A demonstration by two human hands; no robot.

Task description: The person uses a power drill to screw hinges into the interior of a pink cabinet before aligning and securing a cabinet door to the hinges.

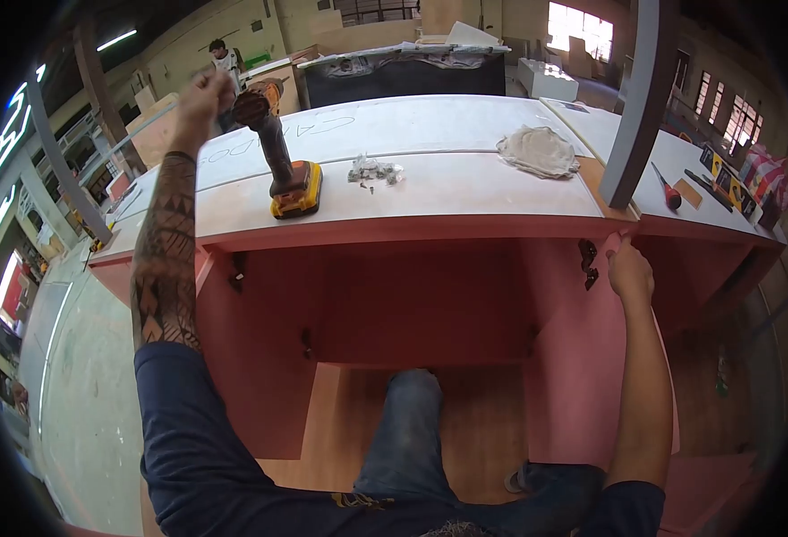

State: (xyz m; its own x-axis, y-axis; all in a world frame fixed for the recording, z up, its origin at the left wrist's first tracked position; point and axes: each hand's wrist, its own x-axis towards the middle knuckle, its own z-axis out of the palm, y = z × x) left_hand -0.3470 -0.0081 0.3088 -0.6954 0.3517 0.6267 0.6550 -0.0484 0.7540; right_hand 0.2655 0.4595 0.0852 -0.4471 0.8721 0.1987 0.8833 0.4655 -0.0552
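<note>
My left hand (pixel 204 97) is raised at the upper left, beside the head of an orange and black cordless drill (pixel 277 152). Its fingers are curled, and what they hold, if anything, is too small to make out. The drill stands upright on its yellow battery on the white worktop (pixel 438 192). At the right, my right hand (pixel 629 268) grips the top edge of an open pink cabinet door (pixel 582 376), close to a dark hinge (pixel 589 264). Small hardware in a clear bag (pixel 376 170) lies right of the drill.
A crumpled cloth (pixel 539 150) lies on the worktop. A grey post (pixel 640 107) rises at the right, with a red-handled screwdriver (pixel 671 195) beyond it. Another open door (pixel 259 349) hangs at the left. In the background stands a person (pixel 225 61).
</note>
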